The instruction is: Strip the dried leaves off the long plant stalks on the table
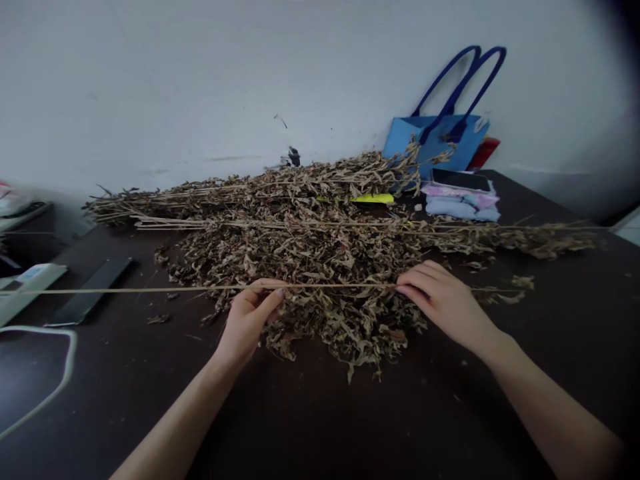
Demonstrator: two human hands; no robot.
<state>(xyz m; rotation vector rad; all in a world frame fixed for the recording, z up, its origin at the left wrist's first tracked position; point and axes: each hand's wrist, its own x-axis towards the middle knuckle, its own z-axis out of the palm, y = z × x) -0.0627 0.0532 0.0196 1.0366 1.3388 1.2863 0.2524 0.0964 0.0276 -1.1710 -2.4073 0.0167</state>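
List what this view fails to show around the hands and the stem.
Stem: left end cut off by the head view's left edge.
Right hand: thumb hidden under its fingers, grip unclear.
Blue bag: base hidden behind dried branches.
Small dark thing by the wall: too small to identify.

Stalk [340,287] over leaf pile [310,257], bag [430,141] behind

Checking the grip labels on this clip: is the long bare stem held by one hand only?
No, the left hand and the right hand both pinch the stem, stretched level above the pile of dried leaves.
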